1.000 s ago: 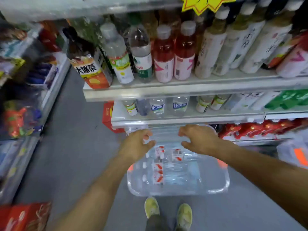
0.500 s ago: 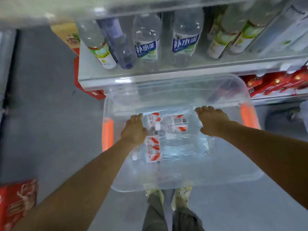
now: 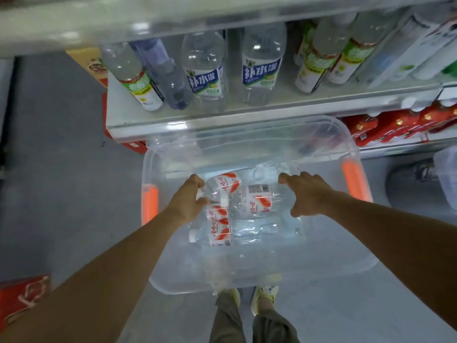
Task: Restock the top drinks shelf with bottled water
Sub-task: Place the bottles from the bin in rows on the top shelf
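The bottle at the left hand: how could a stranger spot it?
Start at the clear bin with orange handles on the floor. Among the water bottles lying inside, the wanted bottle has the tilted red-and-white label and is the only one whose neck the left hand grips.

The clear bin (image 3: pixel 284 271) is open on top, so the bottles (image 3: pixel 257 201) lying inside can be reached from above. Its far edge is overhung by the shelf lip (image 3: pixel 247 120). Bare floor (image 3: pixel 61 169) is seen at left.

Clear bin (image 3: pixel 333 263) with orange handles (image 3: pixel 149 204); red-and-white-labelled water bottles (image 3: pixel 257 201); blue-and-white-labelled shelf bottles (image 3: pixel 262 70); red boxes (image 3: pixel 385 125).
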